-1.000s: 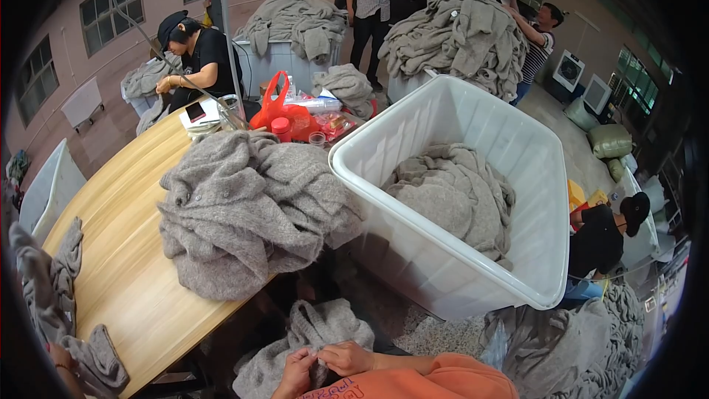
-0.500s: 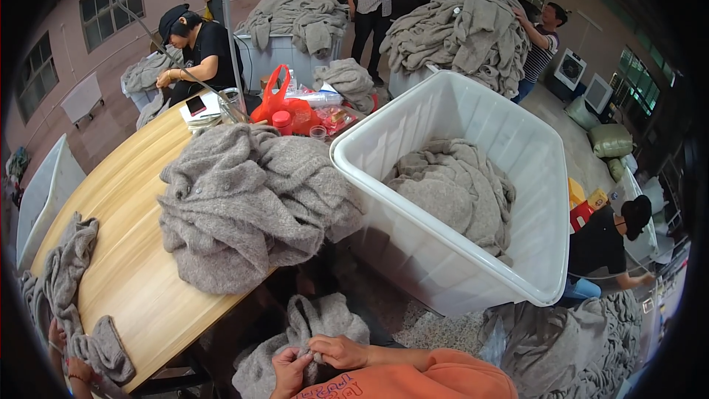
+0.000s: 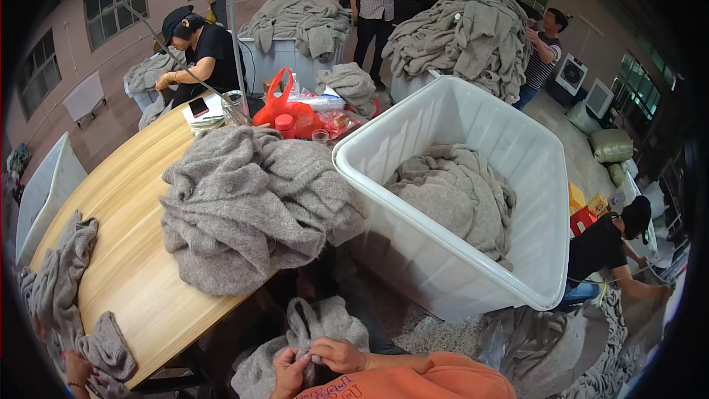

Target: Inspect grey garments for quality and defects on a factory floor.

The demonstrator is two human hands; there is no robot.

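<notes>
A grey fuzzy knit garment (image 3: 332, 319) lies bunched over my lap at the lower middle. My left hand (image 3: 290, 371) pinches a bit of it between thumb and fingers. Right beside it, my right hand (image 3: 338, 355) grips the same spot, its fingertips almost meeting those of the left. What exactly lies between the fingertips is too small to make out. Just beyond my hands, a large heap of grey knit garments (image 3: 251, 207) rests on the round wooden table (image 3: 125, 222), overhanging its edge.
A big white plastic bin (image 3: 450, 251) with grey knits inside stands to the right. Red bag (image 3: 279, 107), red-lidded jar (image 3: 284, 125) and phone (image 3: 198, 107) sit at the table's far side. Another person's hand (image 3: 76, 369) is at lower left near knits. Co-workers surround heaped bins.
My hands stay pinched on the garment with hardly any movement. At the right, a person in black has leaned and reached toward the grey pile, pulling it about; the striped-shirt person's arms have shifted.
</notes>
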